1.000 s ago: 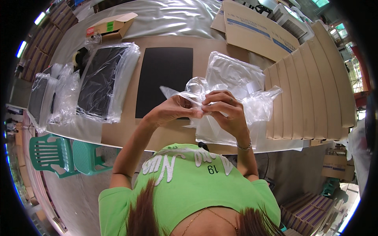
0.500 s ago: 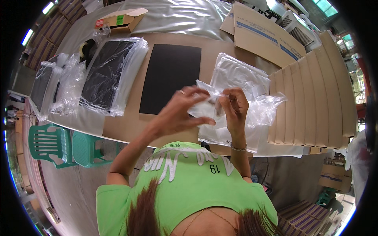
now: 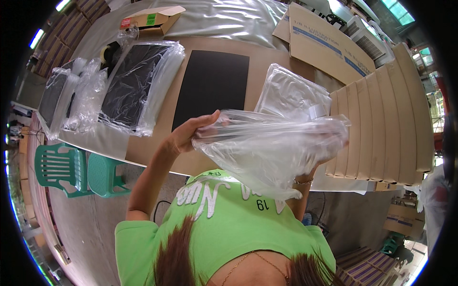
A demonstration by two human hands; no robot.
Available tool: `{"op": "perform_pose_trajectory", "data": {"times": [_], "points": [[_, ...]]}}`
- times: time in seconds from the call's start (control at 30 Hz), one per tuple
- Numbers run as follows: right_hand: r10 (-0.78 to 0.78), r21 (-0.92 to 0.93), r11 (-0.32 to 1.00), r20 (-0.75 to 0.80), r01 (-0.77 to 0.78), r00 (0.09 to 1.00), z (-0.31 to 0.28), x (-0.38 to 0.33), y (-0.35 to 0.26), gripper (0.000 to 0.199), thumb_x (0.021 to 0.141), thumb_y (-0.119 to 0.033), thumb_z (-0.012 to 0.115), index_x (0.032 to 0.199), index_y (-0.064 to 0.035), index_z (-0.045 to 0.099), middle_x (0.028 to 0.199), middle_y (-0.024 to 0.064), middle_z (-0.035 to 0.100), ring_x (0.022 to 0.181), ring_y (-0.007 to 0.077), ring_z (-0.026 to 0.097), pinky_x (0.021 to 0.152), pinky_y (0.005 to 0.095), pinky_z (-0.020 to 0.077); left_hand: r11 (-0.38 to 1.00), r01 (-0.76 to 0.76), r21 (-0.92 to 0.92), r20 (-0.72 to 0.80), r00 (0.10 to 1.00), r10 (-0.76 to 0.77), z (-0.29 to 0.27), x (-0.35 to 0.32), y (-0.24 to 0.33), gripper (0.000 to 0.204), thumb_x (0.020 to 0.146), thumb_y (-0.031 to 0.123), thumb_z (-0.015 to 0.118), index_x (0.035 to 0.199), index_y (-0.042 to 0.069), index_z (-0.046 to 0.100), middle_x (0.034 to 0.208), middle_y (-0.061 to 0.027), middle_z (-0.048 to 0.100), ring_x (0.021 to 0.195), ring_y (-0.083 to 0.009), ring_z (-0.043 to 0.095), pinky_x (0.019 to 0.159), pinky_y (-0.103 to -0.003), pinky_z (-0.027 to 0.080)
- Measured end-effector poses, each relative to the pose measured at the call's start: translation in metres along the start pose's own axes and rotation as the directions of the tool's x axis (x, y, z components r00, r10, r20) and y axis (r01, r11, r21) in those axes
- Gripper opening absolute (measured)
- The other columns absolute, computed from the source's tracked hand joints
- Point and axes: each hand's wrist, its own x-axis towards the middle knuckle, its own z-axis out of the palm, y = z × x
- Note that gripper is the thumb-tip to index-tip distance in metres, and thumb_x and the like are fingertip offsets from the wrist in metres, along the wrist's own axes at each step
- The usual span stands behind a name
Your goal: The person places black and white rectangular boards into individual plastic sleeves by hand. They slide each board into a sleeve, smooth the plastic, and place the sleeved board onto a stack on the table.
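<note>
Since half a second ago we see the clear bag (image 3: pixel 269 152) pulled open and stretched wide: then it was a small crumpled bunch between both hands, close to the chest; now it spreads as a broad sheet from the left hand (image 3: pixel 191 136) across to the right hand (image 3: pixel 324 162). The hands, which were nearly touching, are now well apart.

The bag's long axis runs left to right across the view, roughly level, with its upper edge pulled taut between the two hands. Its loose lower part sags toward the green shirt (image 3: pixel 224 224). It is held up in the air above the near edge of the tabletop (image 3: pixel 143 148), not resting on it.

The left hand's grip is closed on the bag's left end, thumb up and fingers wrapped into the plastic. The right hand is mostly hidden behind the plastic; only the wrist with a bracelet (image 3: pixel 301 181) shows clearly below, so we cannot tell how its grip stands, though the bag's right end sits at that hand.

On the tabletop beyond the bag lies a bare black panel (image 3: pixel 210 90). To its left is a black panel wrapped in plastic (image 3: pixel 138 86), and further left another wrapped one (image 3: pixel 59 97). Behind the bag's right half lies a flat stack of clear bags (image 3: pixel 291 90). A row of flat cardboard pieces (image 3: pixel 381 124) overlaps along the right. Green plastic chairs (image 3: pixel 71 167) stand on the floor at the left.
</note>
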Motion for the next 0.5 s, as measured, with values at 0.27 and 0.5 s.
{"op": "perform_pose_trajectory", "data": {"times": [0.27, 0.5], "points": [[0.274, 0.308, 0.877, 0.312, -0.37, 0.91, -0.026, 0.014, 0.054, 0.056, 0.088, -0.049, 0.05, 0.117, -0.0012, 0.053, 0.112, 0.016, 0.059, 0.084, 0.0249, 0.065, 0.071, 0.038, 0.055, 0.946, -0.323, -0.025, 0.541, 0.791, 0.284, -0.066, 0.003, -0.036, 0.067, 0.077, 0.033, 0.067, 0.127, -0.005, 0.042, 0.113, -0.0146, 0.055, 0.101, -0.0245, 0.056, 0.091, -0.039, 0.044], [0.702, 0.322, 0.534, 0.345, -0.781, 0.623, -0.027, -0.008, 0.087, 0.058, 0.087, -0.051, 0.05, 0.116, -0.001, 0.053, 0.117, 0.0151, 0.056, 0.093, 0.0255, 0.06, 0.076, 0.0404, 0.0506, 0.575, -0.501, -0.647, -0.057, 0.784, 0.618, -0.024, 0.004, 0.022, 0.037, 0.092, 0.032, 0.048, 0.121, 0.009, 0.05, 0.117, -0.0106, 0.056, 0.105, -0.028, 0.056, 0.091, -0.045, 0.046]]}}
